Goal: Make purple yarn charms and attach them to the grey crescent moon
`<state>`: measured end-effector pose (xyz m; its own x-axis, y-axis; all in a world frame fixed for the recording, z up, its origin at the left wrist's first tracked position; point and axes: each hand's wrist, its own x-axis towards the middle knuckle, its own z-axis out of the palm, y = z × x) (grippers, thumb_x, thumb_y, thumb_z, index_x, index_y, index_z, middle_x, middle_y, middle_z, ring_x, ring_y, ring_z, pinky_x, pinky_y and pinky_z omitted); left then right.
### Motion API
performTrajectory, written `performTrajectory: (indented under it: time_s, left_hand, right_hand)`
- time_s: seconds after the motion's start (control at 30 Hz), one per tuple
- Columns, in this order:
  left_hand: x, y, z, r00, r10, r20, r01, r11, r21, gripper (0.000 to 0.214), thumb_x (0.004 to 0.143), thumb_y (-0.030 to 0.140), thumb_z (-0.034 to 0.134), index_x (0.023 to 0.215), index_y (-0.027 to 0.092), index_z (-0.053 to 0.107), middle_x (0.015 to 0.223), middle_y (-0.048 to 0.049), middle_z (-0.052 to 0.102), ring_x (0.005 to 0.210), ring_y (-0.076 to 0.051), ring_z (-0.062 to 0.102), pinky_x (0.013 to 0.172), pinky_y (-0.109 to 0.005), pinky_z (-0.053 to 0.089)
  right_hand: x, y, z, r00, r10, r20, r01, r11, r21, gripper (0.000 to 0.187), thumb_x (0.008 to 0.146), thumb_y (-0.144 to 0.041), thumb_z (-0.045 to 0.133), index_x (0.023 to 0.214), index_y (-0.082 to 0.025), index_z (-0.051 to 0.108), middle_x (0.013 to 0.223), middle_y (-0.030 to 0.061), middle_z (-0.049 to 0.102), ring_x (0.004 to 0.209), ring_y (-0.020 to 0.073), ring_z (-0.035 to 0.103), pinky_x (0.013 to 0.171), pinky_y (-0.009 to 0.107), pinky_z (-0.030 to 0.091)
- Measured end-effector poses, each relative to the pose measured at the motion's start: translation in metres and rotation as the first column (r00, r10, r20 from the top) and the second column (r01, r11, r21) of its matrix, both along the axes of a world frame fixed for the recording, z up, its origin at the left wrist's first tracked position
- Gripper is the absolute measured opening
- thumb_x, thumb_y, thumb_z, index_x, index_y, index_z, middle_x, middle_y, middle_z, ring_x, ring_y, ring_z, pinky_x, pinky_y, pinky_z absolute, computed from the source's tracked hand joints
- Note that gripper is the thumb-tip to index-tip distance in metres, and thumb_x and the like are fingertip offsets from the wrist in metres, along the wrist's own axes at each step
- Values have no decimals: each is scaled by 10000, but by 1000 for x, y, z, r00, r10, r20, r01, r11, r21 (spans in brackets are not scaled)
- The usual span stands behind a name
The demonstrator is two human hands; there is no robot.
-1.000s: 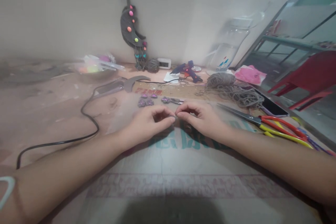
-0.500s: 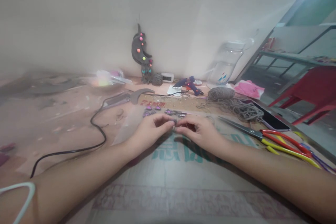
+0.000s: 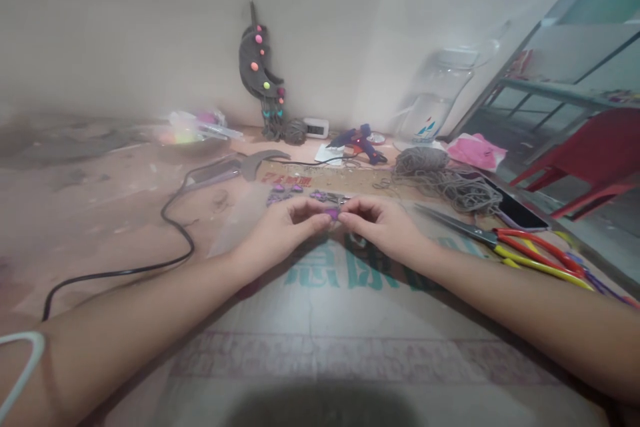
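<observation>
Between the fingertips of both hands is a small purple piece (image 3: 331,213) with a grey edge, too small to name closely. My left hand (image 3: 287,230) pinches its left side. On the other side, my right hand (image 3: 383,223) holds it between thumb and fingers. Just beyond the hands lie several small purple-and-grey pieces (image 3: 280,192) of a similar look. The hands are over a printed plastic-covered sheet (image 3: 310,320) with green characters.
Large scissors (image 3: 490,237) with red and yellow handles lie at right, near grey yarn (image 3: 425,163) and a phone (image 3: 523,207). Behind stand a glue gun (image 3: 357,141), a clear jug (image 3: 435,100) and a grey crescent ornament (image 3: 255,63). A black cord (image 3: 175,213) crosses the left side.
The purple face of the small piece now shows between my fingertips; before, only a grey bit was visible. The view has tilted slightly downward.
</observation>
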<state>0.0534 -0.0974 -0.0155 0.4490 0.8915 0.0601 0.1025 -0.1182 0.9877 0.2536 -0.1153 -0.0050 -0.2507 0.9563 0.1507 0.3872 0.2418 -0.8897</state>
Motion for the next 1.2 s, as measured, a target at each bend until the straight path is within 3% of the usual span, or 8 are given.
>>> performTrajectory:
  time_s: [0.17, 0.37, 0.53, 0.67, 0.8, 0.97, 1.2]
  left_hand:
    - [1, 0, 4, 999, 34, 14, -34, 999, 14, 237, 874, 377, 633, 817, 148, 613, 737, 16, 608, 656, -101, 531, 658, -243, 429]
    - [3, 0, 7, 998, 60, 31, -60, 998, -4, 208, 890, 333, 599, 795, 148, 580, 717, 26, 568, 664, -100, 510, 667, -238, 412]
    - [3, 1, 3, 999, 50, -7, -50, 999, 3, 231, 877, 360, 603, 770, 159, 567, 697, 27, 552, 645, -112, 487, 627, -242, 387]
    - [3, 2, 0, 999, 52, -14, -52, 999, 0, 229, 870, 381, 590, 798, 164, 577, 711, 13, 566, 674, -132, 515, 645, -248, 400]
    - [4, 4, -2, 998, 57, -16, -57, 998, -10, 244, 860, 394, 587, 769, 168, 570, 693, 10, 572, 656, -132, 512, 631, -246, 389]
    - [3, 5, -5, 999, 48, -16, -48, 999, -7, 236, 877, 385, 579, 797, 163, 581, 719, 4, 592, 684, -135, 526, 661, -256, 395]
    - [3, 4, -4, 999, 48, 22, -46, 997, -65, 242, 872, 395, 584, 806, 162, 567, 721, 6, 584, 704, -139, 532, 684, -270, 399]
  right_hand:
    - [2, -2, 0, 999, 38, -37, -39, 999, -32, 271, 863, -436, 602, 763, -185, 577, 626, -36, 528, 546, 100, 460, 530, 244, 382]
    - [11, -3, 3, 992, -128, 23, 120, 971, 208, 383, 950, -425, 494, 639, -206, 450, 589, -41, 448, 560, 107, 436, 568, 251, 376]
    - [14, -5, -3, 992, -109, 66, 81, 940, 332, 104, 928, -278, 534, 960, -200, 596, 759, -5, 585, 680, 136, 560, 639, 256, 438]
    - [16, -5, -9, 990, -27, 139, -13, 960, 279, 218, 993, -241, 376, 972, -207, 591, 664, -24, 546, 602, 126, 522, 594, 244, 417]
    - [16, -3, -9, 995, -8, 104, -16, 974, 228, 242, 1018, -260, 304, 920, -210, 520, 633, -36, 521, 578, 120, 497, 580, 234, 408]
    - [14, -4, -9, 993, -19, 120, -7, 976, 217, 226, 1011, -324, 369, 980, -205, 559, 616, -45, 529, 558, 120, 504, 576, 237, 405]
    - [13, -5, -3, 983, -4, 182, -46, 962, 270, 310, 979, -363, 453, 714, -210, 504, 610, -22, 541, 568, 123, 514, 572, 240, 401]
